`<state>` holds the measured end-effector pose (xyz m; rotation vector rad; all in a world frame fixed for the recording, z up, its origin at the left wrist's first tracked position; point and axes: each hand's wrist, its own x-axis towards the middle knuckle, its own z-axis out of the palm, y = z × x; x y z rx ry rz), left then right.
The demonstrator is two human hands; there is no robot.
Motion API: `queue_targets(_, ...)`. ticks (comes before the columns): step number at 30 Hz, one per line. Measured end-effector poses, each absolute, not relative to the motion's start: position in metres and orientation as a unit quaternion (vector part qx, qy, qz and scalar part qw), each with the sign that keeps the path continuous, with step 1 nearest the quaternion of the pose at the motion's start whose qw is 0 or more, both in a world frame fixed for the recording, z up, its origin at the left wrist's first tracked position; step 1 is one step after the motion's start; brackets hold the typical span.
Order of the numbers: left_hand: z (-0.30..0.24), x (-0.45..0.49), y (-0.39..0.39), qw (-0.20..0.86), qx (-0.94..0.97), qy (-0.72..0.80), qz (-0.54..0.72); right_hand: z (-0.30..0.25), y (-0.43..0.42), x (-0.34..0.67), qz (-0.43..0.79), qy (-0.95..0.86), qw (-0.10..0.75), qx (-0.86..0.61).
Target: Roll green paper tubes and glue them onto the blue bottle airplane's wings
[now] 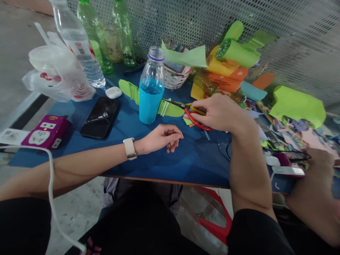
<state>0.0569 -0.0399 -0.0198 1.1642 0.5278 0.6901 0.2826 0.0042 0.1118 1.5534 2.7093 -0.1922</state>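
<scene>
My right hand [219, 111] grips a pair of scissors [198, 121] with red and yellow handles; the blades point left toward a green paper wing shape [174, 109] with narrow folded strips on it. Over the blue tabletop, my left hand [163, 138] is loosely closed, thumb against the forefinger, with nothing visible in it. Just beyond it stands an upright clear plastic bottle [152, 86], uncapped, its lower part blue. A similar green paper piece [127, 88] shows at the bottle's left side. Whether the two green pieces join behind the bottle is hidden.
A phone [100, 117], a white earbud case [113, 92] and a purple power adapter [46, 132] lie left. Behind stand a water bottle [83, 53], green bottles and a bagged cup. Paper crafts [225, 67] and scraps [300, 124] fill the right, beside another person's arm [313, 187].
</scene>
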Motion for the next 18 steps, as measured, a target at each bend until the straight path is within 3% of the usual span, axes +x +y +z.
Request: queue_targets(18, -0.020, 0.055, -0.039, 0.759, 0.517, 0.240, 0.316, 0.108, 0.009, 0.296, -0.103, 0.874, 0.025, 0.474)
